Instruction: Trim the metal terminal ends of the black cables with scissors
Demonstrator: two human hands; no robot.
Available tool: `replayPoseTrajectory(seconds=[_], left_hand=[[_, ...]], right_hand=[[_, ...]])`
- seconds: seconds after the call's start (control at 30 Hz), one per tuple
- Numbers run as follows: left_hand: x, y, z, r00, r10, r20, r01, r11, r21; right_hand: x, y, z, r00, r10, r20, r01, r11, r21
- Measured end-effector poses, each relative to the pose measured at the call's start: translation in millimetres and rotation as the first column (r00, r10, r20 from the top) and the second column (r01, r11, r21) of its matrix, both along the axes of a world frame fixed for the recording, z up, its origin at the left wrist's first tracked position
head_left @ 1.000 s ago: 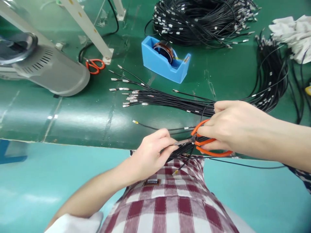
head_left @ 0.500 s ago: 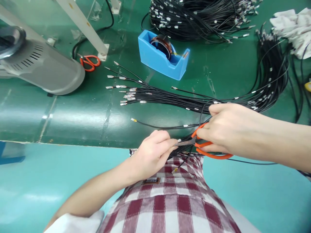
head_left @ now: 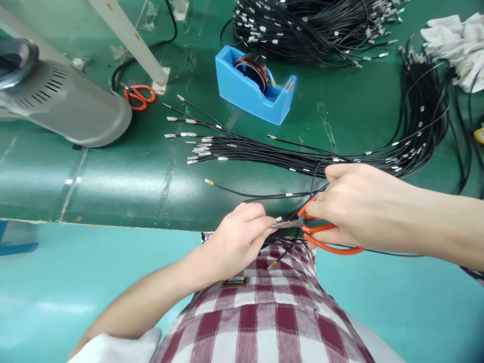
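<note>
My right hand (head_left: 348, 209) is closed around the scissors (head_left: 328, 247), with their orange loops about its fingers. The metal blades point left and reach the fingertips of my left hand (head_left: 242, 234). That left hand is pinched shut at the front edge of the table, on black cables (head_left: 282, 233) that run out beneath the blades. My fingers cover the exact spot they grip. One thin cable with a yellow-and-white tip (head_left: 209, 181) lies on the table just above my left hand. Another yellow tip (head_left: 272, 265) hangs over the checked cloth at my lap.
A long bundle of black cables (head_left: 264, 154) with white tags stretches behind my hands. Farther back are a blue tape dispenser (head_left: 253, 101) and a big cable coil (head_left: 302, 30). Second orange scissors (head_left: 140, 97) lie beside a grey device (head_left: 75, 101). White cloth (head_left: 459, 45) sits far right.
The lower orange loop of the scissors has dropped slightly, and the handles look a little farther apart. My left hand has stayed in place.
</note>
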State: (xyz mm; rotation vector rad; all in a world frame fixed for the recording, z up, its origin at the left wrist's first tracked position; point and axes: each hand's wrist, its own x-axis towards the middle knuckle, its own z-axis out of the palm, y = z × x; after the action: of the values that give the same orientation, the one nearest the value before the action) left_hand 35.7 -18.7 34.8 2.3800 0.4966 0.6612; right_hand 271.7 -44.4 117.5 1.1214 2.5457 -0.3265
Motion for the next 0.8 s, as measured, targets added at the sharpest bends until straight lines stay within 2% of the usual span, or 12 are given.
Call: replayPoseTrajectory(seconds=[0.2,0.47,0.53,0.7,0.8], left_hand=[[-1,-1,0.7,0.999,-0.024,-0.021,0.023,1.0,-0.011],[-2,-1,-0.4,0.999,-0.018,0.03,0.02,0.997,-0.068],[-3,0,-0.4,1.0,-0.016,0.026,0.018,0.996,-0.086],[-2,0,2.1,0.999,-0.037,-0.039,0.032,0.99,-0.137],[-1,0,2.9,0.998,-0.048,-0.042,0.042,0.99,-0.134]], right_hand=[[-4,0,1.9,0.999,-0.027,0.039,0.03,0.995,-0.09],[5,1,-9.9,0.965,-0.241,-0.1,0.21,0.944,-0.253],[5,-2,-11.1,0.962,-0.243,-0.122,0.21,0.949,-0.233],[0,-8,-9.0,0.988,-0.122,-0.096,0.12,0.992,-0.031],[-2,-11,-7.5,0.993,-0.087,-0.076,0.086,0.996,-0.018]])
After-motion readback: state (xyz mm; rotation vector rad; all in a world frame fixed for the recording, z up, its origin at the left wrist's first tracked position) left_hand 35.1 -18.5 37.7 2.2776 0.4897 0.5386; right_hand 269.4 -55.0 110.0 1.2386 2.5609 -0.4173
